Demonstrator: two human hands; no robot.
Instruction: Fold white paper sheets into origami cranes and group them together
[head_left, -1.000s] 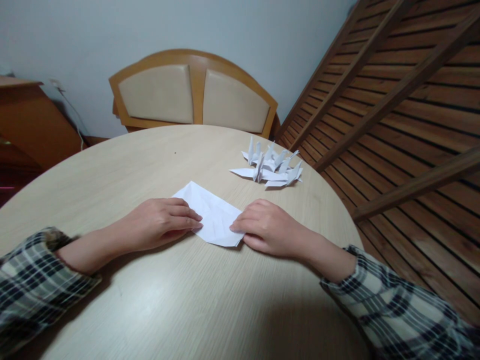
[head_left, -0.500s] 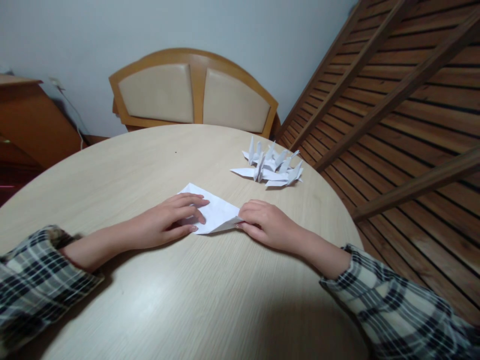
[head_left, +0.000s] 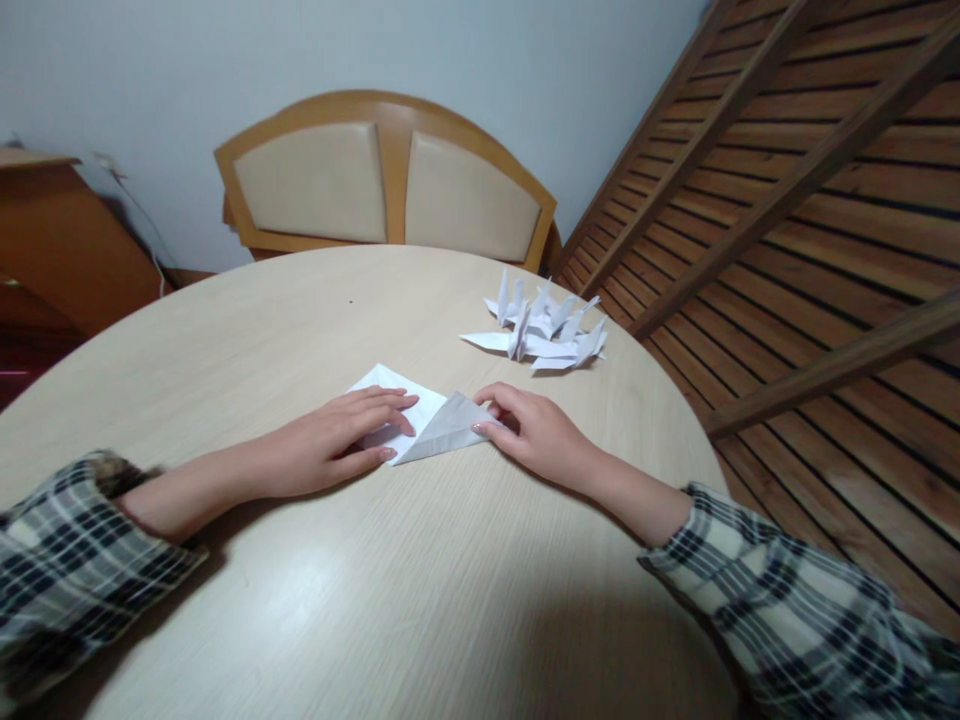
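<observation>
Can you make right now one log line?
left hand: on white paper | right hand: holding paper's right end | paper flap: folded over | origami cranes: clustered on table, beyond right hand

The head camera looks forward and down over the round table (head_left: 420, 580), from close above its near side. It faces the wall (head_left: 540, 80) beyond the table.

A folded sheet of white paper (head_left: 429, 404) is lying on the surface (head_left: 360, 590), well in from the far edge and sitting closer to the right edge than to the left. On its right part, a triangular flap (head_left: 448, 428) is overlapping the sheet, showing a greyer, shaded face with faint creases and pointing its tip toward the far edge. The left part, partly hidden, is showing brighter white, one corner also pointing toward the far edge.
</observation>
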